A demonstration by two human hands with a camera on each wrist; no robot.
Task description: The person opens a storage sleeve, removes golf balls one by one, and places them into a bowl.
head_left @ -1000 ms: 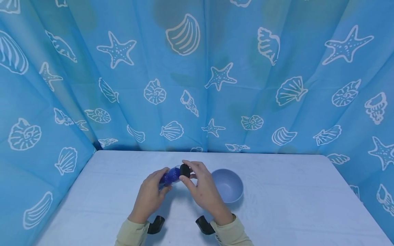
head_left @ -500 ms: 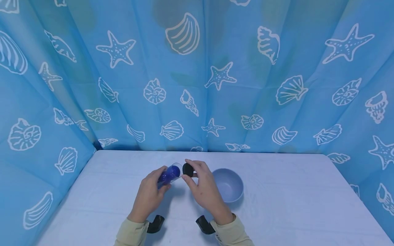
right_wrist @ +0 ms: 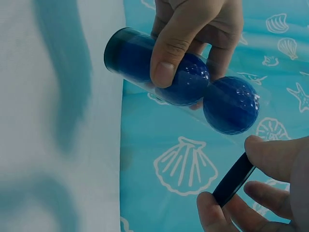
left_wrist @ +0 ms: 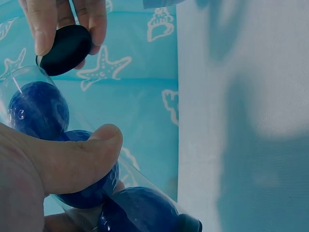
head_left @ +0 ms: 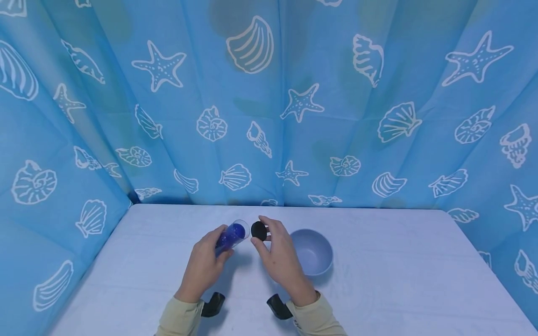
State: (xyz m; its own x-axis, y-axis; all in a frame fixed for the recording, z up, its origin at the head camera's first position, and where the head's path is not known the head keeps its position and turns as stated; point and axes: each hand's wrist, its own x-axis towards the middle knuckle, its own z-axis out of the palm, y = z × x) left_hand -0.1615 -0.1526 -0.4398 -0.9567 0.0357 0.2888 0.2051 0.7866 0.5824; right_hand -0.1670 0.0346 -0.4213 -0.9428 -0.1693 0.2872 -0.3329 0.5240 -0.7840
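Observation:
My left hand point(head_left: 206, 263) grips a clear plastic tube point(head_left: 230, 235) above the white table point(head_left: 378, 289); its open mouth points up and to the right. Inside it lie three dark blue dimpled balls point(right_wrist: 231, 105), and a black end closes its lower end point(right_wrist: 115, 46). In the left wrist view my thumb point(left_wrist: 72, 159) presses across the tube point(left_wrist: 29, 96). My right hand point(head_left: 277, 254) pinches a round black cap point(head_left: 258, 230) just right of the tube's open mouth, apart from it. The cap point(left_wrist: 65, 50) shows again between fingertips, edge-on in the right wrist view point(right_wrist: 233, 180).
A pale blue bowl point(head_left: 312, 252) stands on the table just right of my right hand, with nothing in it. A blue curtain with white shells and starfish point(head_left: 269, 102) closes the table in behind and at both sides.
The black cap has come off the tube's mouth; my right hand has drawn it a little up and to the right, leaving a gap. The left hand has tilted the tube slightly upward.

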